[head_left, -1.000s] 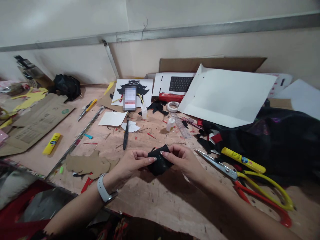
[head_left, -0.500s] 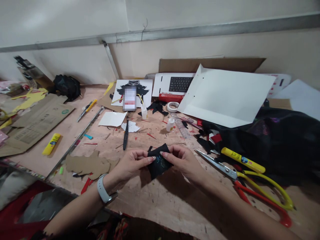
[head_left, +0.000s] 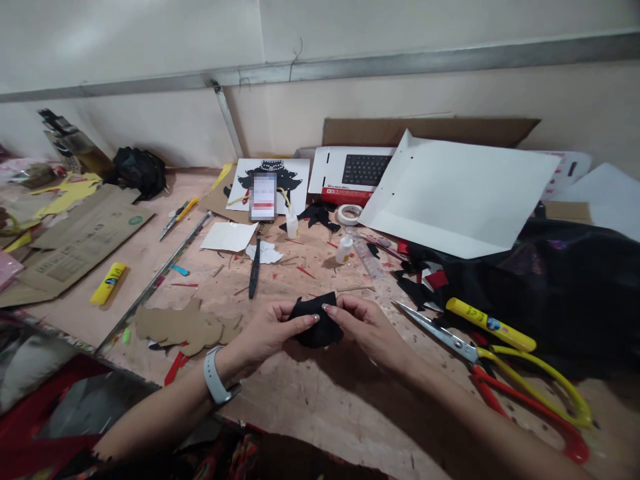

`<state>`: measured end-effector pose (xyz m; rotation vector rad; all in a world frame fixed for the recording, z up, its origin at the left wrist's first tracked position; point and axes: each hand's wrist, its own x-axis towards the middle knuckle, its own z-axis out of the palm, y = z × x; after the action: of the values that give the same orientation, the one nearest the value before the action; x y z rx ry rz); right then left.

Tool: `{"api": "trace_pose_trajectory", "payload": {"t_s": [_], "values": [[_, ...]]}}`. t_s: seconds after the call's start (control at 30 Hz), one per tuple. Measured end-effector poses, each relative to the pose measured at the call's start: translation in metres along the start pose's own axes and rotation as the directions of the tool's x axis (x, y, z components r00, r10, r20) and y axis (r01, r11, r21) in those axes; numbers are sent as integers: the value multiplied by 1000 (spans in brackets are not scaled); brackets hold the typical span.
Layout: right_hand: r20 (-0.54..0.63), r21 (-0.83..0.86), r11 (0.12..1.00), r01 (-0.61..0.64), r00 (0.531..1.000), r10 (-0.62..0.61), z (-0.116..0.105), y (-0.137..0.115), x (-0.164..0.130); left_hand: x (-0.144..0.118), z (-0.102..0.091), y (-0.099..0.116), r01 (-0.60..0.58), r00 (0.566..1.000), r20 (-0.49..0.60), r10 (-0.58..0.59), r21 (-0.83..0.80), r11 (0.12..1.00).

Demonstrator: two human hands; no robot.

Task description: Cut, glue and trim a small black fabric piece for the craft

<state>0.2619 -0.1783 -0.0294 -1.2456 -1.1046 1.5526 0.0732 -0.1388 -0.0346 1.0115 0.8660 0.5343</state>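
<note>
A small piece of black cloth [head_left: 320, 331] is held above the table between both hands. My left hand [head_left: 273, 327] pinches its left side, thumb on top. On its right side my right hand [head_left: 363, 327] pinches it the same way, with the two thumbs close together. The fingers behind the cloth are partly hidden. Large scissors [head_left: 460, 343] with one yellow and one red handle lie right of my right hand. Brown cardboard cut-outs [head_left: 183, 325] rest left of my left hand. Beyond the hands lies a black-handled tool [head_left: 255, 270].
Two small white bottles [head_left: 292, 225], a tape roll [head_left: 349, 214] and a phone [head_left: 263, 197] stand or lie farther back. Yellow glue tubes [head_left: 490, 325] lie on both sides. A white sheet [head_left: 460, 193] leans over black material [head_left: 565, 293]. Scraps are scattered on the table [head_left: 320, 413].
The black cloth has been turned or bent between the fingers: its shiny specks no longer show and its lower edge looks rounded. Both hands stay pinched on it. The view has shifted slightly.
</note>
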Motion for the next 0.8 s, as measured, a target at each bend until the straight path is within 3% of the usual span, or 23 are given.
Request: {"api": "trace_pose_trajectory", "payload": {"t_s": [0.37, 0.8], "values": [[45, -69, 995, 72, 997, -69, 0, 3, 0, 2, -1, -4, 10, 999, -51, -11, -29, 1000], [11, -14, 1000, 19, 1000, -19, 0, 3, 1, 2, -1, -6, -27, 993, -121, 15, -98, 995]]}}
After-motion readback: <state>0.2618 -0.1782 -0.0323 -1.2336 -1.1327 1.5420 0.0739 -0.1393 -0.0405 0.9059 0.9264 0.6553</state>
